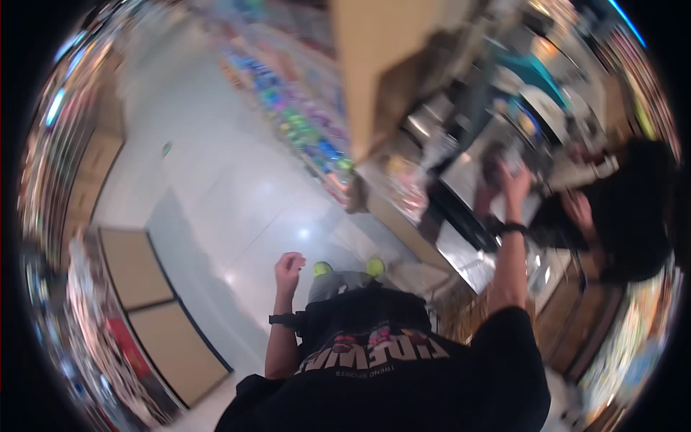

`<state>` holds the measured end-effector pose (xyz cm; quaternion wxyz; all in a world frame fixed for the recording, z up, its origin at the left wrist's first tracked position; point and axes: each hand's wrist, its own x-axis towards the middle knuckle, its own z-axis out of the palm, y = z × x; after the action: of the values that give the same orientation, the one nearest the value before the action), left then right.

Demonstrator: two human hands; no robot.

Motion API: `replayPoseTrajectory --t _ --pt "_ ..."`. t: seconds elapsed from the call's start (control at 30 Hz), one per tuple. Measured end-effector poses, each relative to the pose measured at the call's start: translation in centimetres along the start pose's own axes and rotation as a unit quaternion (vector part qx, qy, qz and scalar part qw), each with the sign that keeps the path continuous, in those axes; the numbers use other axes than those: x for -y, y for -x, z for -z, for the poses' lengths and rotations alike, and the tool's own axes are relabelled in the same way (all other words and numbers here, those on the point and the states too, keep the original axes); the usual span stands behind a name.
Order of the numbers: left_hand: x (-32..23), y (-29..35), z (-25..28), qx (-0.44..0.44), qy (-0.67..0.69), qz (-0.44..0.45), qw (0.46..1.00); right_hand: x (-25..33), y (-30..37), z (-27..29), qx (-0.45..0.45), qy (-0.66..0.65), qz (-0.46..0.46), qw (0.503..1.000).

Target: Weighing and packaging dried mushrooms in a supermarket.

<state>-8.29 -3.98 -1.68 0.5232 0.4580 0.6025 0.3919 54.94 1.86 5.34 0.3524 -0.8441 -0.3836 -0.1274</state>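
Over the shiny counter top at the right, my right hand is stretched out with its fingers bent against a dark, partly see-through thing. Motion blur hides what that thing is. A black band circles my right wrist. My left hand hangs above the floor in front of me, fingers loosely curled in, with nothing visible in them. Past my right hand, a person in black stands across the counter; one of their hands is close to its edge.
A teal and white machine or container stands farther along the counter. Shelves of colourful packages run ahead. Low beige cabinets line the left side of the pale floor. A tall beige panel rises beside the counter.
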Motion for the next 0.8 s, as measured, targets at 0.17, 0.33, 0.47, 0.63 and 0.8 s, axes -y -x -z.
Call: replayPoseTrajectory --t 0.17,0.33,0.47,0.63,0.8 --pt "2.7 0.4 6.2 -0.062 -0.068 0.018 0.996 -2.3 2.4 2.0 0.175 -0.049 0.089 0.979" --pt "3.8 -0.9 13.0 -0.136 -0.001 0.033 0.990 22.2 9.5 3.4 -0.020 -0.043 0.184 0.982" --pt "6.6 -5.0 21.1 -0.162 0.061 0.024 0.985 41.7 20.5 -3.9 0.021 -0.134 0.240 0.961" --pt "6.6 -13.0 36.7 -0.112 0.049 0.008 0.992 60.6 34.7 -14.0 0.200 -0.155 0.262 0.931" --pt "2.5 -20.8 53.2 -0.141 0.019 0.014 0.990 73.3 43.5 -22.0 0.342 -0.107 0.298 0.885"
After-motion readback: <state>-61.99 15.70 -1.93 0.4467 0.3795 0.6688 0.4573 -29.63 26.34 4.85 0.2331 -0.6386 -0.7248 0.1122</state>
